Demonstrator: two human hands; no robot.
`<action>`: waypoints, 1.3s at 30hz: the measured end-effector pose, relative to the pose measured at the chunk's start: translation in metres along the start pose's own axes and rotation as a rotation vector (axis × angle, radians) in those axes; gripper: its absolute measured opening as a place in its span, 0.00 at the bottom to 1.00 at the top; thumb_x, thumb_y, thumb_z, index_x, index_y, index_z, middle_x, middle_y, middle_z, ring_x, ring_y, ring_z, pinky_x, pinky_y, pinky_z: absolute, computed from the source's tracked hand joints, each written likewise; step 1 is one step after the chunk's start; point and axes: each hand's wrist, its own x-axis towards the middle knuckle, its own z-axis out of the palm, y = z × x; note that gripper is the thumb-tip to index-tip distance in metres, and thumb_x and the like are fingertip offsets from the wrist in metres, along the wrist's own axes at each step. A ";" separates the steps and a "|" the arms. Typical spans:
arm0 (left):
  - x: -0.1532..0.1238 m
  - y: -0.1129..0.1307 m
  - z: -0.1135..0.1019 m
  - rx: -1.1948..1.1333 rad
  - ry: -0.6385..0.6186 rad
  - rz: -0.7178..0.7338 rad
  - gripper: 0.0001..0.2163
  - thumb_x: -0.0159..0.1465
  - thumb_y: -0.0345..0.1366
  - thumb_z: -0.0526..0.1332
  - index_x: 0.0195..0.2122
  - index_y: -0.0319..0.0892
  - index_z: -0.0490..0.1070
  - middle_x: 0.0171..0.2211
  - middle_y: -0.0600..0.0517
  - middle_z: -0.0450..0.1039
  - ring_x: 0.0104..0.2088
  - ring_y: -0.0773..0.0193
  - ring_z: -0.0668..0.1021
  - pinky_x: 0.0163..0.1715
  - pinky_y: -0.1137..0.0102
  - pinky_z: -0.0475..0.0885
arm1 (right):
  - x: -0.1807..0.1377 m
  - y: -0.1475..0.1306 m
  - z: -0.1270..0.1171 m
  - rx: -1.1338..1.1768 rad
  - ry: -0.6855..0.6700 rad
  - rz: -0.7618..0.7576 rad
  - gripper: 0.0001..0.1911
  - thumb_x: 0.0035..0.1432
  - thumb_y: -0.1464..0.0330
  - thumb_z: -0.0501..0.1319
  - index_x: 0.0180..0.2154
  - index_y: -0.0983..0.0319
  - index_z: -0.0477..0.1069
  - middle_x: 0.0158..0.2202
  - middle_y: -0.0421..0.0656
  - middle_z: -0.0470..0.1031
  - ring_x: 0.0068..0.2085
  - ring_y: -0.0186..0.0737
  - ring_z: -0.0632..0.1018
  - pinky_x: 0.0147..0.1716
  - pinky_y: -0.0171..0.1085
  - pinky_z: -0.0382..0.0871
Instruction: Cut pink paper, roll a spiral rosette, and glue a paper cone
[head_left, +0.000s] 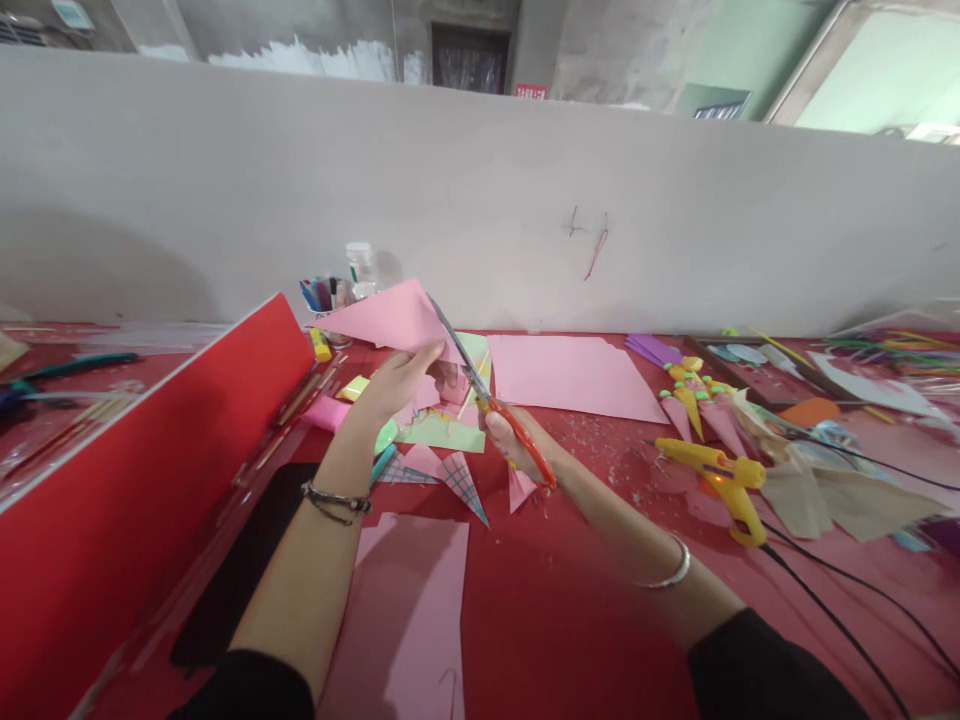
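- Far: one red sign (531, 91) carries white writing, too small for me to read.
- Left hand (405, 385): fingers are clamped on one pink paper (397, 315), raised above the table (562, 600).
- Right hand (506, 437): fingers are wrapped around one pair of scissors (536, 455), blades at the paper's right edge.
- Two pink sheets lie flat: far sheet (570, 375), near sheet (412, 610).
- Right: one yellow glue gun (712, 465).

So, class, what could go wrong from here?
The left hand grips the pink paper close to the blades of the scissors, so a slip might nick a finger. The yellow glue gun shows an orange light, so its nozzle may be hot if the right forearm brushes it.
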 end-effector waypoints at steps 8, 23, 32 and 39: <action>-0.001 0.000 0.001 0.024 -0.067 -0.034 0.14 0.56 0.39 0.51 0.16 0.40 0.65 0.16 0.53 0.66 0.21 0.66 0.71 0.25 0.73 0.66 | 0.000 0.000 -0.001 0.068 0.022 0.013 0.19 0.53 0.52 0.44 0.21 0.60 0.50 0.18 0.34 0.48 0.20 0.29 0.54 0.19 0.31 0.49; -0.004 0.005 0.003 0.012 -0.116 -0.043 0.15 0.57 0.36 0.49 0.14 0.40 0.64 0.14 0.53 0.64 0.20 0.66 0.69 0.30 0.71 0.66 | -0.002 -0.007 -0.001 0.055 0.010 0.006 0.25 0.50 0.45 0.41 0.20 0.60 0.47 0.18 0.34 0.47 0.21 0.28 0.52 0.20 0.31 0.46; -0.004 0.006 -0.001 0.172 -0.146 -0.065 0.15 0.58 0.37 0.46 0.15 0.41 0.58 0.14 0.55 0.62 0.22 0.66 0.69 0.35 0.70 0.65 | 0.000 -0.004 -0.003 -0.042 0.038 -0.019 0.26 0.50 0.45 0.40 0.20 0.60 0.47 0.20 0.35 0.48 0.21 0.28 0.53 0.20 0.31 0.47; -0.005 0.007 -0.001 0.198 -0.160 -0.047 0.15 0.58 0.38 0.45 0.15 0.41 0.59 0.15 0.55 0.62 0.22 0.68 0.68 0.33 0.72 0.65 | -0.001 -0.008 -0.004 -0.062 0.048 -0.012 0.25 0.51 0.46 0.40 0.20 0.60 0.46 0.20 0.35 0.46 0.21 0.28 0.51 0.20 0.31 0.46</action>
